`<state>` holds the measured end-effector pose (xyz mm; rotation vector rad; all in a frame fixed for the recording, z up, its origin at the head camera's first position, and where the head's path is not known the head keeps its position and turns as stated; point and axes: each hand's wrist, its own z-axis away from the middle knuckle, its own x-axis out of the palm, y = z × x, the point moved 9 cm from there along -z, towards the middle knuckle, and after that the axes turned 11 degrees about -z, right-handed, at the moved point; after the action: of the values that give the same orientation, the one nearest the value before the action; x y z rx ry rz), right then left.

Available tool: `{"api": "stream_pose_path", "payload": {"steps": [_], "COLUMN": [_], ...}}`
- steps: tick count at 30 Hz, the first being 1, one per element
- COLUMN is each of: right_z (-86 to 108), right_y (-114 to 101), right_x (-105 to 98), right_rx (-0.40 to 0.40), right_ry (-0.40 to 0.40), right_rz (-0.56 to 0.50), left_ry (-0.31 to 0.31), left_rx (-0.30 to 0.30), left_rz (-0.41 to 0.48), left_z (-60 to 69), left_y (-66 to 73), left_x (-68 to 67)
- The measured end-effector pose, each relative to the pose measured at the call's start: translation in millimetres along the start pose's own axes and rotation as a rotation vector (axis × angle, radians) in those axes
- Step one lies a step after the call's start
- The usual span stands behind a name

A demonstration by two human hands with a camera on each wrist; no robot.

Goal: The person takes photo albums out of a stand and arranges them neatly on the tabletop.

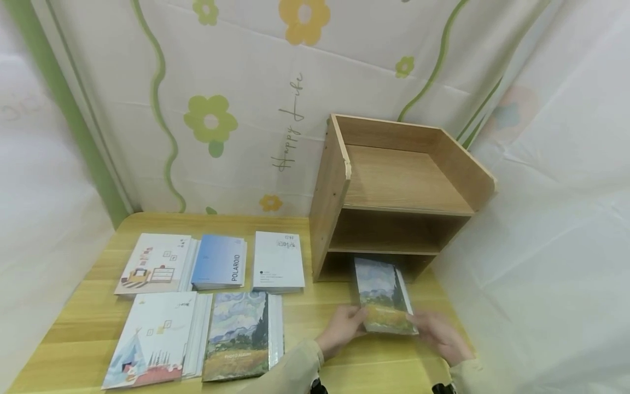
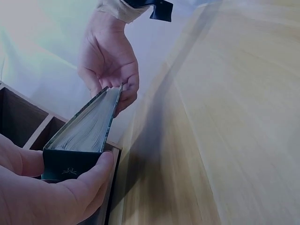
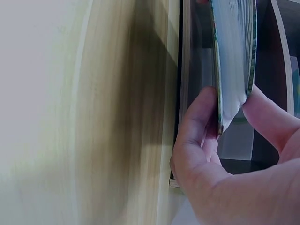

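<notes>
A photo album (image 1: pixel 380 293) with a painted landscape cover lies partly inside the lowest compartment of a wooden shelf (image 1: pixel 320 219), its near end sticking out. My left hand (image 1: pixel 342 331) pinches its left near corner, thumb and fingers on opposite covers around the dark spine, as the left wrist view shows. On the other side, my right hand (image 1: pixel 439 335) pinches the right near corner, at the open page edges (image 3: pixel 232 61) in the right wrist view. How far the album's far end reaches into the compartment is hard to see.
Left on the table (image 1: pixel 74 328) lie a similar landscape album (image 1: pixel 236 336), a tent-picture album (image 1: pixel 152 334), a furniture-picture album (image 1: pixel 152 262), a blue POLAROID album (image 1: pixel 216 260) and a white album (image 1: pixel 278 260). A patterned curtain (image 1: pixel 236 175) hangs behind.
</notes>
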<state>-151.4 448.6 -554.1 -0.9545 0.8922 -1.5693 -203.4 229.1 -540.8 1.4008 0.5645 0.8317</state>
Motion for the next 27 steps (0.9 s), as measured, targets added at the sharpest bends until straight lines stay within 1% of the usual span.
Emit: {"api": "stream_pose_path", "payload": {"steps": [1,6,11,17,20,22,27], "right_z": [0.4,-0.3,-1.9,-4.2,-5.2,-5.5,-7.1], "right_y": [1,4,4,6,5,5,8], "right_x": [1,5,11,21,26,28,29], "right_rx": [0.002,0.016,0.009,0.015,0.015,0.015,0.020], "right_ry": [0.001,-0.011,-0.073,-0.159,-0.186,-0.189,-0.141], "right_rz": [0.007,-0.031,-0.057,-0.040,-0.034,-0.030,-0.028], "left_ry": [-0.002,-0.004,-0.009,-0.001,0.007,0.012,0.015], "left_rx": [0.000,0.001,-0.005,0.001,0.007,0.013,0.022], "left_rz": [-0.001,-0.006,-0.017,-0.045,-0.072,-0.082,-0.086], "left_z": [0.6,3.8,6.7,9.5,10.5,11.1,14.2], "left_y": [-0.9,-4.0,-4.5,-4.0,-4.0,-3.7,-4.5], "left_x": [-0.5,-3.2,-6.5,-12.7,-16.6,-18.8,-22.2]}}
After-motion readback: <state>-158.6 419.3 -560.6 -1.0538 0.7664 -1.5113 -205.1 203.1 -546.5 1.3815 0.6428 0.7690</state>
